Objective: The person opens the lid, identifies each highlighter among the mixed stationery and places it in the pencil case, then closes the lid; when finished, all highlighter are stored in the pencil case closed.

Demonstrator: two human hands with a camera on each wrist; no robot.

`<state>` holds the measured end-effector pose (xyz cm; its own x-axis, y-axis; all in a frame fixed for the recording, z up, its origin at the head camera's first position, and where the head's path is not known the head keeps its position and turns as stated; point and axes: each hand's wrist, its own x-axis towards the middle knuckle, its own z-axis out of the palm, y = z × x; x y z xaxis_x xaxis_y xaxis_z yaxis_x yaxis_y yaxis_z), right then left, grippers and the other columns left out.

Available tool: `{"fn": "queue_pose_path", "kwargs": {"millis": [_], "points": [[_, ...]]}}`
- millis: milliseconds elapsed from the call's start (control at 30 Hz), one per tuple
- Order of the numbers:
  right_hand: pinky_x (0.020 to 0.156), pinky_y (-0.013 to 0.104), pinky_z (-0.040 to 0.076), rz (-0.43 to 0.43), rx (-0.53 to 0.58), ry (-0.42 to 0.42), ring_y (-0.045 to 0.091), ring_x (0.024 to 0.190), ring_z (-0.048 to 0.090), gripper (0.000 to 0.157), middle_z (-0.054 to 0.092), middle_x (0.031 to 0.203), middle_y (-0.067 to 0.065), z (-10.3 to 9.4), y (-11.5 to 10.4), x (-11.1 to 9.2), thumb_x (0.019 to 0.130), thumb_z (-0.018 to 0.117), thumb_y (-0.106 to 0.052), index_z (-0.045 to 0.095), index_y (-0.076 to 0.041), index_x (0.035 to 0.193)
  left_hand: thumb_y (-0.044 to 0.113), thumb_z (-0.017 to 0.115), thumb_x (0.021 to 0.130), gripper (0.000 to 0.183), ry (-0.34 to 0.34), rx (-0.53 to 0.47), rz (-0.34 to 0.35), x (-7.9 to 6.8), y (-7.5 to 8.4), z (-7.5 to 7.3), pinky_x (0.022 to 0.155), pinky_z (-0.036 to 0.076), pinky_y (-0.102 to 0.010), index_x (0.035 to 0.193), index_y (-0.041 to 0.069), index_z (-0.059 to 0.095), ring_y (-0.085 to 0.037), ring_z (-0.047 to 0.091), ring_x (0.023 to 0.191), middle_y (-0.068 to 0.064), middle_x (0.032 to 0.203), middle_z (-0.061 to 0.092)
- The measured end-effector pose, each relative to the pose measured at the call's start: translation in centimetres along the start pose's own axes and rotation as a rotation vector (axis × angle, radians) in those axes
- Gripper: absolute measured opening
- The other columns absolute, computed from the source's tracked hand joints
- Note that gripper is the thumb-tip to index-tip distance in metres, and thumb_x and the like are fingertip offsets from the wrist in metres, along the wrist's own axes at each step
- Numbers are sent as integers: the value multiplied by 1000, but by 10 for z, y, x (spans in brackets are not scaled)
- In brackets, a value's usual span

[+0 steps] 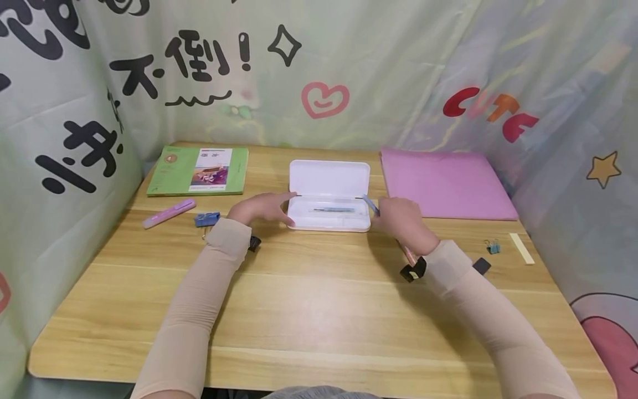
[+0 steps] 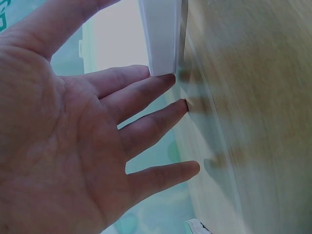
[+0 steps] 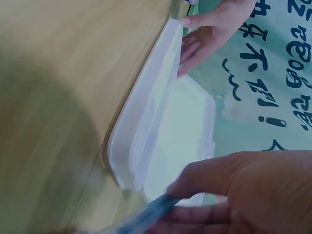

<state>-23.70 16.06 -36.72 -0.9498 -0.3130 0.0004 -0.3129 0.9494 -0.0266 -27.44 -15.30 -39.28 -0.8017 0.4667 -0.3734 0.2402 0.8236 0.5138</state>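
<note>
A white pencil case (image 1: 329, 176) lies with its lid raised at the middle of the table, a slim pen (image 1: 334, 210) inside. My left hand (image 1: 264, 208) is at the case's left end; in the left wrist view its fingers (image 2: 146, 129) are straight and spread, some fingertips right at the case's end (image 2: 162, 48). Beside the opposite end, my right hand (image 1: 402, 221) pinches a blue pen (image 1: 370, 205) between thumb and fingers. The right wrist view shows this pen (image 3: 151, 214) close to the case's near corner (image 3: 122, 165).
Left of the case are a green book (image 1: 171, 172), a pink-purple marker (image 1: 169, 214) and a blue binder clip (image 1: 206, 219). To the right lie a pink folder (image 1: 448, 185), a small teal clip (image 1: 493, 246), a pale strip (image 1: 521, 248) and a dark block (image 1: 481, 266).
</note>
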Motion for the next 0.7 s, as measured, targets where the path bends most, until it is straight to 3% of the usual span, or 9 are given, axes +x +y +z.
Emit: {"fn": "queue_pose_path", "kwargs": {"millis": [200, 333, 700], "points": [[35, 33, 32, -200, -42, 161, 18, 45, 41, 17, 45, 54, 0, 7, -21, 32, 80, 52, -22, 48, -12, 67, 49, 66, 69, 88, 7, 3, -6, 1, 0, 1, 99, 19, -45, 139, 28, 17, -25, 21, 125, -4, 141, 20], [36, 30, 32, -304, -69, 194, 15, 46, 42, 15, 46, 61, 0, 16, -30, 51, 83, 53, -23, 53, -11, 74, 49, 66, 69, 88, 12, 0, -4, 3, -2, 2, 99, 19, -45, 139, 28, 18, -26, 22, 125, -4, 141, 21], [44, 33, 42, -360, -124, 156, 15, 56, 50, 18, 50, 67, -1, 30, -46, 71, 84, 55, -29, 57, -12, 80, 51, 66, 67, 89, 20, 6, -18, 2, -4, 2, 99, 20, -45, 139, 29, 18, -25, 23, 125, -4, 141, 22]]}}
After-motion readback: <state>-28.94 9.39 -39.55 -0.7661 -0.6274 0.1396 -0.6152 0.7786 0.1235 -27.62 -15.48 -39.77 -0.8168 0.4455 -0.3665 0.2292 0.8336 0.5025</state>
